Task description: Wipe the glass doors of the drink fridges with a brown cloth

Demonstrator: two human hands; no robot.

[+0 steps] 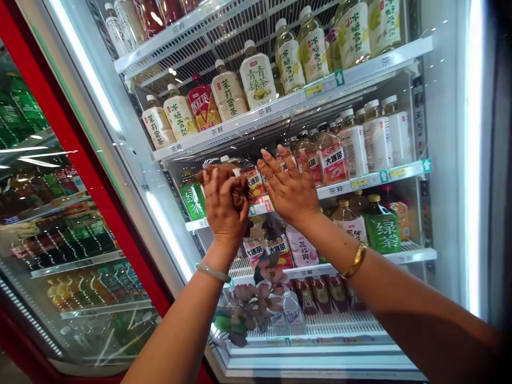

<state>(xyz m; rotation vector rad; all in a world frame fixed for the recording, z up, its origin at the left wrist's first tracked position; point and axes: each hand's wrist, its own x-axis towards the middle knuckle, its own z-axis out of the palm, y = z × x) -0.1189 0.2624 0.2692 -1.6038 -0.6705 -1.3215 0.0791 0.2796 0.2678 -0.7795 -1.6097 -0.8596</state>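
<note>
My left hand [226, 210] is closed around a crumpled brown cloth [241, 193], which bunches out past the fingers. It is raised in front of a drinks fridge, near a green tea bottle [192, 198]. To its right, my right hand [290, 189] is flat with the fingers spread and holds nothing. That palm faces the fridge's glass, which carries a printed flower pattern [266, 293]; whether it touches the glass I cannot tell. Behind its fingertips stand bottles with red labels, among them a red-labelled bottle [333, 157].
Several white shelves with bottled drinks fill the fridge, including a white-labelled bottle [258, 77] higher up and a green-labelled bottle [382, 226] lower right. A red door frame [86, 160] slants along the left, with another drinks fridge beyond it. A light strip [474, 160] runs down the right.
</note>
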